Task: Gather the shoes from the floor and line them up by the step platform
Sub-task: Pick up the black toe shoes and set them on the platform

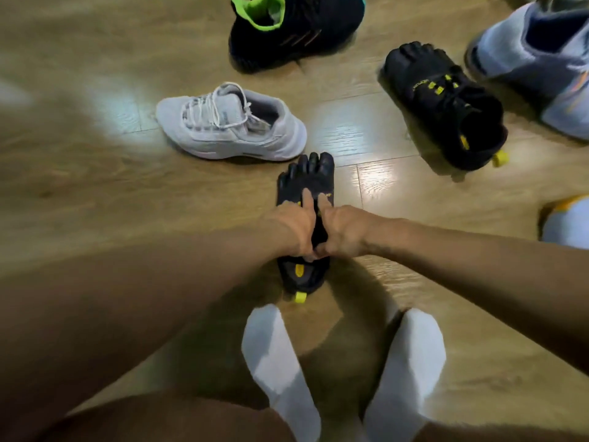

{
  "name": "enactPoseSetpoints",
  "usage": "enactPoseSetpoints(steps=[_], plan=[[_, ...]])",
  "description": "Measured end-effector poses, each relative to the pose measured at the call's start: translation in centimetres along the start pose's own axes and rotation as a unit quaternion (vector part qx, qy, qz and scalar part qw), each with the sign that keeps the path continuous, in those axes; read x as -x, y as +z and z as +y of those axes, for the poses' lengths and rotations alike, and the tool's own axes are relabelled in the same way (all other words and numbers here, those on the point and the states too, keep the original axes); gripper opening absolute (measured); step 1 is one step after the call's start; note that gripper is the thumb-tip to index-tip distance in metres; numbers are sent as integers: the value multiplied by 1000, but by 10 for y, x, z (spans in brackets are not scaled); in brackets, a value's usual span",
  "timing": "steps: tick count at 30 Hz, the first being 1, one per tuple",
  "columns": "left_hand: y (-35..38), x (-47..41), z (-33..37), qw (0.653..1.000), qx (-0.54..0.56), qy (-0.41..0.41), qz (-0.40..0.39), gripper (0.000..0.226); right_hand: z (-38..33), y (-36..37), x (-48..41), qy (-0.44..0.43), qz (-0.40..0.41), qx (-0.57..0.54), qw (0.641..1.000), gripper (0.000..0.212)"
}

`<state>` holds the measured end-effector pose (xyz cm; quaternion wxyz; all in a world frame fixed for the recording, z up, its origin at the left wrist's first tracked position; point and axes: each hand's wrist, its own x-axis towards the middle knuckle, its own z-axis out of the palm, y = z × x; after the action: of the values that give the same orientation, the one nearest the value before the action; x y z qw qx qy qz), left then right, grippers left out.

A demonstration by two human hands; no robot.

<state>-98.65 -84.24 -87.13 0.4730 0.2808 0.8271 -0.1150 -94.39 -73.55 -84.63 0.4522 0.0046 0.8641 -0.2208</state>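
A black five-toe shoe (pixel 307 177) with yellow tabs lies on the wooden floor just ahead of my feet, toes pointing away. Both my hands are on its middle: my left hand (pixel 294 226) grips its left side with the index finger stretched along the top, and my right hand (pixel 341 231) grips its right side. Its matching black toe shoe (pixel 446 106) lies at the right. A white sneaker (pixel 232 122) lies on its side beyond the held shoe. At the top stands a black sneaker (pixel 296 30) with a green lining. The step platform is not in view.
A pale blue-grey sneaker (pixel 538 62) sits at the top right, and part of another pale shoe with orange trim (pixel 567 221) shows at the right edge. My feet in white socks (pixel 277 355) stand close behind the held shoe. Wooden floor (pixel 95 193) stretches to the left.
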Motion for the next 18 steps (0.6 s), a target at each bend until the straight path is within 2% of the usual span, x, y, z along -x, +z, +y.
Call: enactPoseSetpoints(steps=[2, 5, 10, 14, 16, 18], plan=[[12, -10, -3, 999, -34, 6, 39, 127, 7, 15, -9, -3, 7, 7, 1000, 117], [17, -13, -9, 996, -21, 38, 82, 107, 11, 25, -11, -22, 53, 21, 998, 109], [-20, -8, -11, 967, 157, 95, 178, 78, 26, -8, -9, -25, 178, 39, 983, 88], [-62, -9, -2, 941, 182, 115, 260, 81, 42, -49, 0, -2, 305, 123, 945, 80], [-81, -16, 2, 938, 182, 106, 275, 82, 47, -63, 2, 12, 331, 137, 934, 79], [-97, -26, 7, 941, 174, 86, 278, 81, 55, -74, 1, 25, 327, 108, 938, 78]])
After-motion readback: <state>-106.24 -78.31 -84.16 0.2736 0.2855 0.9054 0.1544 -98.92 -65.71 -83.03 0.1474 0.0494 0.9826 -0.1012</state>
